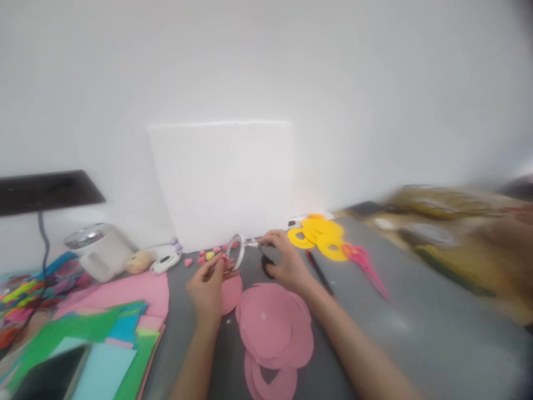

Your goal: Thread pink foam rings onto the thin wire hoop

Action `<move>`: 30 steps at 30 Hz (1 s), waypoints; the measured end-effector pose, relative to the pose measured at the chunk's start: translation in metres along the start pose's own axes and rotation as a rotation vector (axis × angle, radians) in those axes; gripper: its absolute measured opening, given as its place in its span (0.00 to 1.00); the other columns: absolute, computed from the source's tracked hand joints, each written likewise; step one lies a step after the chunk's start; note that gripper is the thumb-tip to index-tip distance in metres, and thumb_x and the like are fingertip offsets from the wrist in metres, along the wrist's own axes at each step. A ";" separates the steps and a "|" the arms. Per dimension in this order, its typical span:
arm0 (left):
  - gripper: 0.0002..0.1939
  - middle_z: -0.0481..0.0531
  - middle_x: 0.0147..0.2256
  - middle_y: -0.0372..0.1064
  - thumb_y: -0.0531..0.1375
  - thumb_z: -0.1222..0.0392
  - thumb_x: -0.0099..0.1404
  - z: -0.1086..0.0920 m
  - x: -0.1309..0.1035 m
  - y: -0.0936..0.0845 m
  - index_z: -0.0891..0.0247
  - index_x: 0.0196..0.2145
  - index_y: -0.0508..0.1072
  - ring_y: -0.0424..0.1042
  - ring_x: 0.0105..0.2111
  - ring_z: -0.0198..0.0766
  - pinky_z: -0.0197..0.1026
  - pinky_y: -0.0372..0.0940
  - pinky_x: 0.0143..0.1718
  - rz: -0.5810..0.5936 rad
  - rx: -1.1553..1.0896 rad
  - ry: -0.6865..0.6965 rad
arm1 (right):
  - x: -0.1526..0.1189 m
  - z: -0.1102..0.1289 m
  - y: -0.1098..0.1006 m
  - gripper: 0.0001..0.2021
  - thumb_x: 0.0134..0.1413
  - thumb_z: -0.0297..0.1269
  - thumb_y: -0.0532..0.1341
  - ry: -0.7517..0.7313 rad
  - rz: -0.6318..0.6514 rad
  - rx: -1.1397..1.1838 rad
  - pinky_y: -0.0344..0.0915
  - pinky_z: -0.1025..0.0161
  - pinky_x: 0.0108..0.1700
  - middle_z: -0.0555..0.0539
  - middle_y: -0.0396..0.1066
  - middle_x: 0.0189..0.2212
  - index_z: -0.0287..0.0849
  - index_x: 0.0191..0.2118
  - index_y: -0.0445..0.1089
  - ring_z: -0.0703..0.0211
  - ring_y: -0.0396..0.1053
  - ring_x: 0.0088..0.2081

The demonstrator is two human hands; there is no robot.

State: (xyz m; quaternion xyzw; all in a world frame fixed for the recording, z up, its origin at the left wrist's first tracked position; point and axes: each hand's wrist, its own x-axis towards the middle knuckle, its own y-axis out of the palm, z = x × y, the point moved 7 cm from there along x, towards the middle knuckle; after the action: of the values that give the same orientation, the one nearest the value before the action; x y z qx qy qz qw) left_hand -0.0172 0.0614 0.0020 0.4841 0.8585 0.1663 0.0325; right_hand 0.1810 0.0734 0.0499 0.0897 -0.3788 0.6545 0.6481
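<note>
My left hand (208, 280) is closed, its fingertips at the near-left side of a roll of white tape (242, 253) standing on edge. My right hand (282, 258) grips a pair of scissors with black handles (267, 268); their blades (252, 243) point left at the tape. Blur hides whether the blades touch it. Below both hands lies a pile of pink paper circles (266, 322), with a pink paper ring (250, 378) at its near end. Another pink circle (231, 294) is under my left fingertips. Small heart-shaped pieces (189, 262) sit just behind my left hand.
Yellow paper rings and circles (322, 230), a black pen (320, 272) and pink scissors (366, 266) lie to the right. Coloured paper sheets (112, 366), a dark phone-like slab (52, 378) and a white device (102, 253) are left. A white board (225, 178) leans on the wall.
</note>
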 end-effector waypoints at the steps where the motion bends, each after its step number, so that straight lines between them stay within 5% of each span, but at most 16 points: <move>1: 0.10 0.49 0.20 0.73 0.66 0.60 0.46 -0.001 -0.001 0.001 0.67 0.28 0.77 0.74 0.21 0.41 0.44 0.73 0.24 0.012 0.015 0.008 | 0.001 -0.002 -0.001 0.20 0.36 0.21 0.56 0.017 0.016 0.032 0.62 0.58 0.46 0.46 0.61 0.40 0.43 0.39 0.65 0.58 0.62 0.42; 7: 0.09 0.48 0.19 0.73 0.64 0.59 0.48 -0.008 -0.005 0.006 0.65 0.28 0.77 0.74 0.20 0.40 0.44 0.73 0.24 0.054 0.075 0.053 | -0.003 -0.001 0.015 0.23 0.36 0.35 0.68 0.143 0.393 0.569 0.63 0.58 0.45 0.46 0.63 0.42 0.43 0.42 0.63 0.58 0.65 0.40; 10: 0.09 0.48 0.18 0.73 0.65 0.58 0.48 -0.008 -0.006 0.007 0.65 0.28 0.77 0.73 0.20 0.40 0.45 0.73 0.24 0.056 0.077 0.045 | 0.000 -0.001 0.011 0.23 0.37 0.41 0.69 0.156 0.344 0.651 0.63 0.58 0.45 0.45 0.63 0.40 0.43 0.41 0.63 0.58 0.65 0.40; 17: 0.10 0.48 0.20 0.73 0.64 0.58 0.47 -0.004 -0.004 0.001 0.66 0.27 0.77 0.73 0.21 0.40 0.44 0.73 0.25 -0.002 0.093 -0.007 | 0.004 0.003 -0.006 0.20 0.37 0.31 0.65 0.033 0.015 0.268 0.62 0.58 0.48 0.45 0.59 0.43 0.44 0.40 0.60 0.58 0.62 0.43; 19: 0.10 0.48 0.20 0.72 0.65 0.58 0.46 -0.003 -0.002 -0.003 0.67 0.26 0.77 0.73 0.21 0.40 0.45 0.73 0.26 -0.037 0.072 -0.026 | 0.001 0.006 -0.004 0.19 0.38 0.27 0.62 0.025 0.041 0.167 0.62 0.59 0.48 0.46 0.60 0.42 0.44 0.40 0.61 0.58 0.62 0.44; 24: 0.12 0.48 0.19 0.72 0.65 0.57 0.45 -0.001 0.003 -0.013 0.68 0.27 0.77 0.73 0.22 0.40 0.46 0.73 0.27 -0.119 0.046 -0.030 | -0.007 0.020 0.020 0.18 0.41 0.26 0.61 -0.026 0.410 0.207 0.63 0.61 0.46 0.46 0.63 0.43 0.44 0.41 0.62 0.59 0.64 0.43; 30: 0.11 0.49 0.20 0.73 0.64 0.57 0.46 -0.003 0.004 -0.012 0.68 0.27 0.77 0.74 0.22 0.41 0.45 0.73 0.26 -0.099 0.126 -0.001 | -0.006 0.006 0.014 0.21 0.34 0.19 0.58 0.032 0.251 -0.046 0.61 0.59 0.46 0.46 0.60 0.45 0.44 0.39 0.61 0.55 0.60 0.48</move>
State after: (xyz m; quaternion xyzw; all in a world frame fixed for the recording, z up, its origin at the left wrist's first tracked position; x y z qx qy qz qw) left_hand -0.0297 0.0579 0.0011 0.4422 0.8901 0.1098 0.0103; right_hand 0.1668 0.0668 0.0455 0.0162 -0.3915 0.7229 0.5691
